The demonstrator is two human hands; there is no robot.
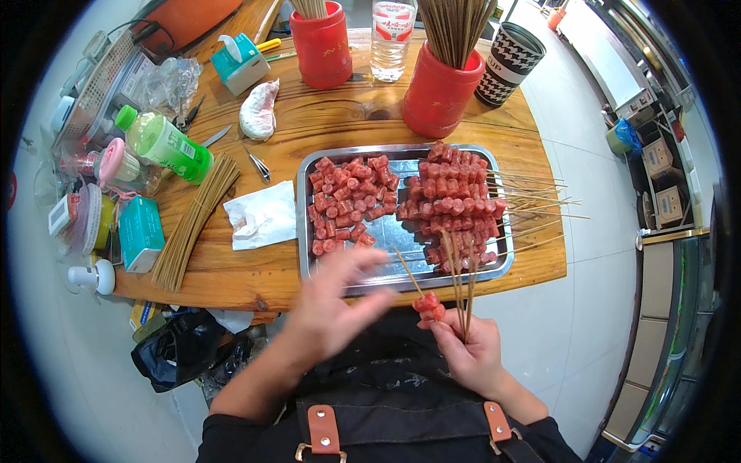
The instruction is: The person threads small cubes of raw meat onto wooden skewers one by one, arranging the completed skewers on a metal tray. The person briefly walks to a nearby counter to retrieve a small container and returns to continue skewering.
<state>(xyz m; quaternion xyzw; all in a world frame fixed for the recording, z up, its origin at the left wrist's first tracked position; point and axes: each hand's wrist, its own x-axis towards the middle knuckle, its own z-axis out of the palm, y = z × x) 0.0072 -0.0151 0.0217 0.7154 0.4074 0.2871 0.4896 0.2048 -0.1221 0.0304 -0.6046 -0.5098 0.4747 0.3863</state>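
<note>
Closed fingers of my right hand [475,351] grip several thin bamboo skewers [461,285]. One skewer tilts to the left with a few red sausage pieces [429,307] threaded low on it, by my fingertips. My left hand [336,301], a little blurred, reaches over the near edge of the metal tray [305,258] with thumb and fingers apart and nothing visible between them. Loose sausage pieces [351,197] lie heaped in the tray's left half. Filled sausage skewers [455,193] are stacked on the right, their bare sticks poking out past the rim.
Beside the tray lie a white tissue [262,216], nail clippers [260,167] and a skewer bundle [197,220]. Red pots [440,96], a water bottle [392,42] and a patterned cup [509,65] stand behind. A green bottle [166,143] and tissue packs [140,235] crowd the left.
</note>
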